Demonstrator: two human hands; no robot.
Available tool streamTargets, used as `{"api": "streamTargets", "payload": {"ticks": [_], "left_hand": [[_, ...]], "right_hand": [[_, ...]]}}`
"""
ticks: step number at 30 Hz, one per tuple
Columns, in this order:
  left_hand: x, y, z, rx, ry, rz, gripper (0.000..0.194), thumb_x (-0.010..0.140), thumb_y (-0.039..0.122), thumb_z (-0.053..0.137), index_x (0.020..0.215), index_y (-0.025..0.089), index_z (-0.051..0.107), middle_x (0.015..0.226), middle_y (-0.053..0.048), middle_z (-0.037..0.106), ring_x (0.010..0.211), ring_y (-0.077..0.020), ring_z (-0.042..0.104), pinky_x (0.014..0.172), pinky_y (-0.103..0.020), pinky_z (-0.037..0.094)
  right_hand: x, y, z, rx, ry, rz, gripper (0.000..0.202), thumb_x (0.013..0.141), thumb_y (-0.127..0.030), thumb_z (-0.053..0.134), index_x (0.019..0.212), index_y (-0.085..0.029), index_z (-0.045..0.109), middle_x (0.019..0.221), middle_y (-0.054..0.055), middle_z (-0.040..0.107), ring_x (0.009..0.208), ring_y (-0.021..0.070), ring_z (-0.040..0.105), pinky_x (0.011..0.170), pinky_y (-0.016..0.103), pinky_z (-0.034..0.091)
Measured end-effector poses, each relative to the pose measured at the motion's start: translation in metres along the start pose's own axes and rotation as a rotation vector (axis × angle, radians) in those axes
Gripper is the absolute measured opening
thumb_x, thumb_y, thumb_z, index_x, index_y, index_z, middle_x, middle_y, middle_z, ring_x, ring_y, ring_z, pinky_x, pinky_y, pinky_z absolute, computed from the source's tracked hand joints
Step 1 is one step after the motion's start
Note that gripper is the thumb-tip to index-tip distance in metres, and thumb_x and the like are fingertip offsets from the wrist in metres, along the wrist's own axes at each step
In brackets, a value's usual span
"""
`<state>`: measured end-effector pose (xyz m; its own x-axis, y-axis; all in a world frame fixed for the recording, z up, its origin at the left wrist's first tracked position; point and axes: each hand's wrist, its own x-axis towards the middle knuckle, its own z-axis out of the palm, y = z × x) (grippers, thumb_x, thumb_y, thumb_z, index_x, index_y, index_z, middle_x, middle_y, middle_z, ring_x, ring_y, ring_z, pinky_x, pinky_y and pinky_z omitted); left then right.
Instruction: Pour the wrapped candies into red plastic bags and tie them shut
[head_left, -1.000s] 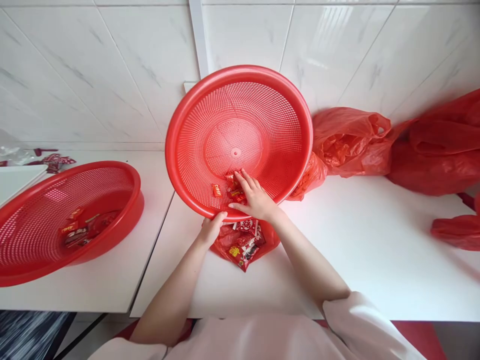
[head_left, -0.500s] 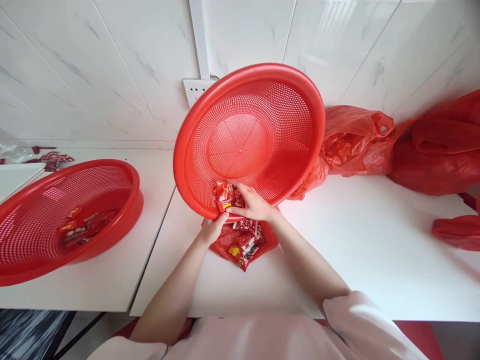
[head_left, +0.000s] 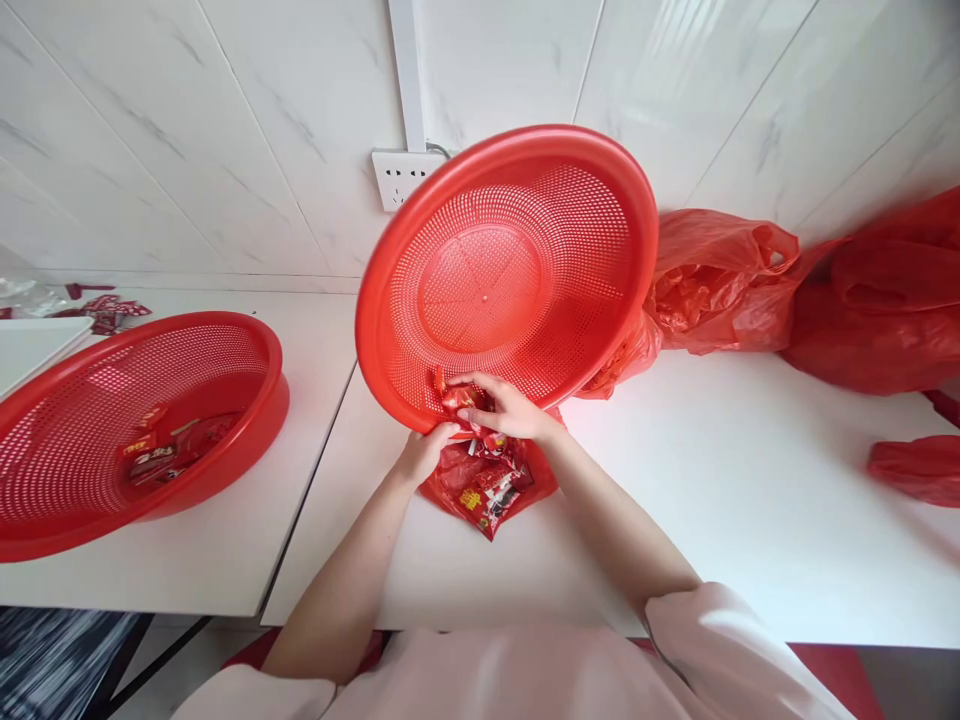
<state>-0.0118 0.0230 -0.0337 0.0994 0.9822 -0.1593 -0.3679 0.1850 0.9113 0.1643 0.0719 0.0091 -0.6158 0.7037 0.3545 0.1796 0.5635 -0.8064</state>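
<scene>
A red plastic colander basket (head_left: 484, 300) is tilted on its side, its mouth facing me. At its lower rim my left hand (head_left: 424, 452) is closed, thumb over the edge and the other fingers hidden beneath. My right hand (head_left: 510, 408) reaches inside the lower wall, its fingers curled over several small red snack packets (head_left: 459, 398) at the rim. Directly below lies an opened red plastic bag (head_left: 538, 488) with shiny red snack packets (head_left: 487, 492) in it, one with yellow lettering sticking out at the front.
On the left stands a second red colander basket (head_left: 247, 440) with several packets at its bottom. Filled red plastic bags (head_left: 727, 290) line the wall at the right, and a smaller red bag (head_left: 915, 470) lies nearer. A socket panel (head_left: 397, 178) is on the wall.
Packets have slid down over the basket's lower rim into the bag under my right hand. Fewer packets lie inside the basket. My left hand stays at the rim.
</scene>
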Motion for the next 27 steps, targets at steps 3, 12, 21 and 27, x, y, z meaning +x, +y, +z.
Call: {"api": "streamTargets", "payload": {"ticks": [3, 12, 21, 27], "left_hand": [[0.003, 0.005, -0.002, -0.015, -0.065, -0.010, 0.037, 0.074, 0.023, 0.062, 0.109, 0.015, 0.066, 0.113, -0.010, 0.067, 0.109, -0.0302, 0.061, 0.098, -0.049, 0.046], [0.001, 0.013, -0.001, -0.021, 0.025, 0.051, 0.031, 0.072, 0.024, 0.063, 0.100, 0.013, 0.068, 0.106, -0.010, 0.070, 0.103, -0.0292, 0.064, 0.092, -0.045, 0.051], [-0.001, 0.016, 0.002, -0.048, 0.008, 0.036, 0.034, 0.071, 0.022, 0.062, 0.104, 0.016, 0.067, 0.108, -0.009, 0.069, 0.108, -0.0308, 0.062, 0.093, -0.047, 0.050], [-0.004, 0.003, 0.004, 0.019, 0.037, 0.015, 0.036, 0.069, 0.021, 0.064, 0.104, 0.015, 0.067, 0.107, -0.008, 0.069, 0.109, -0.0306, 0.061, 0.093, -0.044, 0.050]], "right_hand": [[-0.003, -0.002, -0.009, 0.043, -0.090, 0.035, 0.039, 0.085, -0.031, 0.060, 0.122, -0.021, 0.056, 0.114, 0.005, 0.064, 0.099, 0.0184, 0.062, 0.090, 0.033, 0.047], [-0.007, -0.016, -0.024, 0.101, -0.197, 0.072, 0.034, 0.077, -0.035, 0.071, 0.105, -0.018, 0.064, 0.101, 0.004, 0.069, 0.091, 0.0185, 0.065, 0.086, 0.033, 0.050], [-0.001, -0.011, -0.007, -0.207, 0.203, 0.035, 0.039, 0.094, -0.041, 0.048, 0.128, -0.024, 0.052, 0.133, 0.008, 0.055, 0.126, 0.0218, 0.048, 0.109, 0.043, 0.035], [0.002, -0.010, 0.015, -0.190, 0.043, -0.054, 0.046, 0.096, -0.024, 0.041, 0.141, -0.026, 0.040, 0.145, 0.005, 0.044, 0.135, 0.0187, 0.040, 0.112, 0.041, 0.033]]}}
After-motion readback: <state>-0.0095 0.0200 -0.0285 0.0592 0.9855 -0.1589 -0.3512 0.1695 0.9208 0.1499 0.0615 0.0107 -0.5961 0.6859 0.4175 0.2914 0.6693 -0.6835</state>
